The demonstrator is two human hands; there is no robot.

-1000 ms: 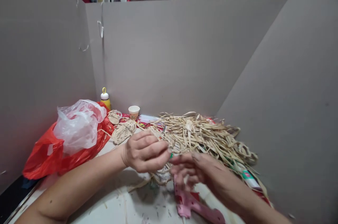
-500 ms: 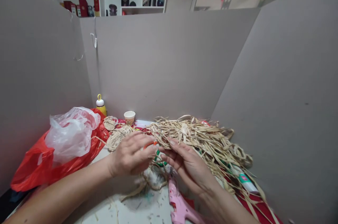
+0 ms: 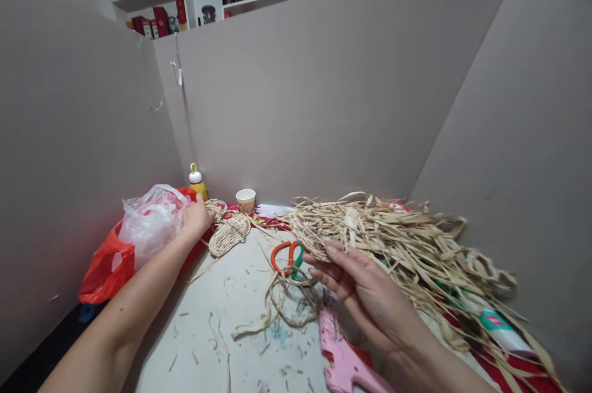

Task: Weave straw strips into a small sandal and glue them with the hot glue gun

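My right hand [image 3: 363,285] pinches the edge of a braided straw piece [image 3: 308,239] between thumb and fingers, above the table. My left hand [image 3: 198,217] reaches to the far left, beside a small round coil of braided straw [image 3: 213,210]. Its fingers are mostly hidden, so I cannot see whether it grips the coil. A flat oval sole of coiled straw braid [image 3: 229,234] lies just to the right of that hand. Below the braided piece lie scissors with orange and green handles [image 3: 280,257] and a loose loop of straw cord [image 3: 296,322].
A large heap of dry straw strips [image 3: 398,239] covers the right side. A pink glue gun [image 3: 340,359] lies at the front. A paper cup [image 3: 246,200], yellow bottle [image 3: 197,183], red bag [image 3: 111,269] and clear plastic bag [image 3: 152,226] stand leftward. Grey partitions [image 3: 296,103] enclose the table.
My left hand has left the braided piece and moved to the far left, by the small coil. My right hand still holds the braided piece. The view has shifted and tilted.
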